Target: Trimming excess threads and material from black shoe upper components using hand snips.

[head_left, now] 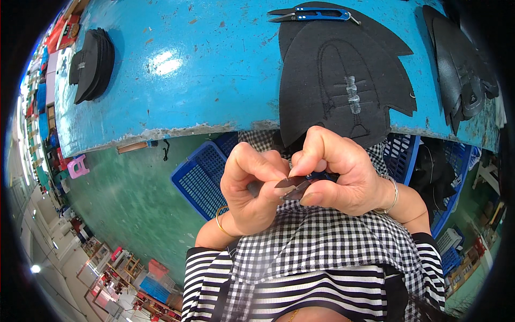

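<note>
In front of my chest, both hands meet on a small dark, glossy piece. My left hand (249, 185) is closed, with thumb and forefinger pinching one end of the dark piece (296, 189). Pressed up against it, my right hand (346, 174) grips the other end between thumb and fingers. A bit of blue shows inside the right hand's curl; what it belongs to is hidden. Just beyond my hands, a large black shaped panel (303, 70) with stitched lines overhangs the table edge. Blue-handled thread snips (322, 14) lie across its far end.
The blue table (198, 75) has a chipped near edge. A stack of black pieces (94, 64) lies at its left, more black panels (456, 70) at its right. Below stand blue plastic baskets (198, 177), the right one (455, 182) with dark material beside it. A pink stool (78, 167) stands farther left.
</note>
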`<state>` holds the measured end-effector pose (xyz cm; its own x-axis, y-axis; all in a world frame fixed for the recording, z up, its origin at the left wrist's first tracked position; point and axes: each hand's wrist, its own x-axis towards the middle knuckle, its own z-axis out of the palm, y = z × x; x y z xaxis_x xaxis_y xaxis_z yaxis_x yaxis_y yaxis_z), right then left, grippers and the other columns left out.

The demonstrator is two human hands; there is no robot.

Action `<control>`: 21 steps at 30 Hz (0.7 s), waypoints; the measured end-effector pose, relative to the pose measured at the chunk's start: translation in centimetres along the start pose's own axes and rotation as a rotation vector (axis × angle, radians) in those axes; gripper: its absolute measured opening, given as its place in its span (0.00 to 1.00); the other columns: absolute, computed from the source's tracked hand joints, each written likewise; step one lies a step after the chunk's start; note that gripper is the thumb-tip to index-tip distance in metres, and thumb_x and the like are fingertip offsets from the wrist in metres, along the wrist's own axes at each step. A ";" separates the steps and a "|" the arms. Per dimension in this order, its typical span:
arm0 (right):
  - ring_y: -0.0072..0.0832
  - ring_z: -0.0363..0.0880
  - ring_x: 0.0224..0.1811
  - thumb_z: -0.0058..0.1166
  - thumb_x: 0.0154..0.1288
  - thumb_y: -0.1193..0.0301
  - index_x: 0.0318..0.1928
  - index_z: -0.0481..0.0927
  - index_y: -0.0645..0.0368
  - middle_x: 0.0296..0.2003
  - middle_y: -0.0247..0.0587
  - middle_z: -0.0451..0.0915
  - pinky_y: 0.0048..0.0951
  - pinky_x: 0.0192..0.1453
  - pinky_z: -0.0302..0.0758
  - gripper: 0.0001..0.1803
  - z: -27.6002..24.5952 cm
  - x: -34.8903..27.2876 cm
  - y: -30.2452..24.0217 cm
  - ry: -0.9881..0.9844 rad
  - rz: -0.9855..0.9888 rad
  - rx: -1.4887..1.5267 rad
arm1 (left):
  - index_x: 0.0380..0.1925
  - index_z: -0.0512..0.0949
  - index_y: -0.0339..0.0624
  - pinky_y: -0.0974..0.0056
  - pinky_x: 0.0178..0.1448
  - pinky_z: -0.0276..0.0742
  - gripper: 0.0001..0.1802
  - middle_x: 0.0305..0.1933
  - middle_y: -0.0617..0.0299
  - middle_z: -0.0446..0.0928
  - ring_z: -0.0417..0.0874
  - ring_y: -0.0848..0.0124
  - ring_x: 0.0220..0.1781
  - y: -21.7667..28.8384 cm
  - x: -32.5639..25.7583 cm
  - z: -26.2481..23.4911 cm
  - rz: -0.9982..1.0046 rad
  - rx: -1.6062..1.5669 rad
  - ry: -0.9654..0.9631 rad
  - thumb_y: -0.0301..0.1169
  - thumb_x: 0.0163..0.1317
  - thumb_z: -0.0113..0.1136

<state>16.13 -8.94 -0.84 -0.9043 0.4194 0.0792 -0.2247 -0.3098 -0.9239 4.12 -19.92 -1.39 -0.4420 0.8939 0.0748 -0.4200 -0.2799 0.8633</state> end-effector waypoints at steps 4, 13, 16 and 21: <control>0.17 0.78 0.26 0.61 0.61 0.63 0.35 0.70 0.59 0.25 0.34 0.79 0.17 0.28 0.70 0.15 0.2 0.1 0.0 0.027 -0.029 -0.039 | 0.32 0.66 0.38 0.75 0.23 0.61 0.11 0.22 0.62 0.71 0.66 0.81 0.20 0.0 -0.1 -0.5 0.031 0.017 -0.043 0.27 0.61 0.60; 0.21 0.76 0.20 0.65 0.56 0.63 0.33 0.72 0.63 0.23 0.37 0.76 0.19 0.22 0.69 0.18 -0.5 0.2 -1.5 -0.050 -0.104 -0.395 | 0.33 0.66 0.35 0.72 0.23 0.64 0.10 0.22 0.59 0.71 0.69 0.77 0.19 1.0 -0.3 -1.7 0.138 0.207 -0.123 0.20 0.58 0.60; 0.21 0.76 0.19 0.65 0.56 0.63 0.33 0.73 0.63 0.23 0.36 0.76 0.20 0.21 0.68 0.18 -0.4 0.0 -1.7 -0.058 -0.137 -0.467 | 0.33 0.67 0.34 0.72 0.22 0.64 0.11 0.21 0.59 0.72 0.70 0.76 0.18 1.1 -0.2 -1.6 0.239 0.268 -0.142 0.17 0.56 0.61; 0.20 0.75 0.17 0.61 0.58 0.59 0.32 0.73 0.61 0.22 0.34 0.75 0.20 0.17 0.67 0.18 -0.4 0.0 -1.5 -0.024 -0.088 -0.390 | 0.31 0.69 0.34 0.73 0.19 0.62 0.10 0.19 0.60 0.72 0.70 0.76 0.17 1.6 -0.4 -1.4 0.206 0.326 -0.086 0.16 0.54 0.62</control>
<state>16.59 -8.15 0.43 -0.8971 0.4083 0.1689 -0.1511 0.0758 -0.9856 2.50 -21.22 -0.70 -0.4166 0.8605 0.2932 -0.0495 -0.3436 0.9378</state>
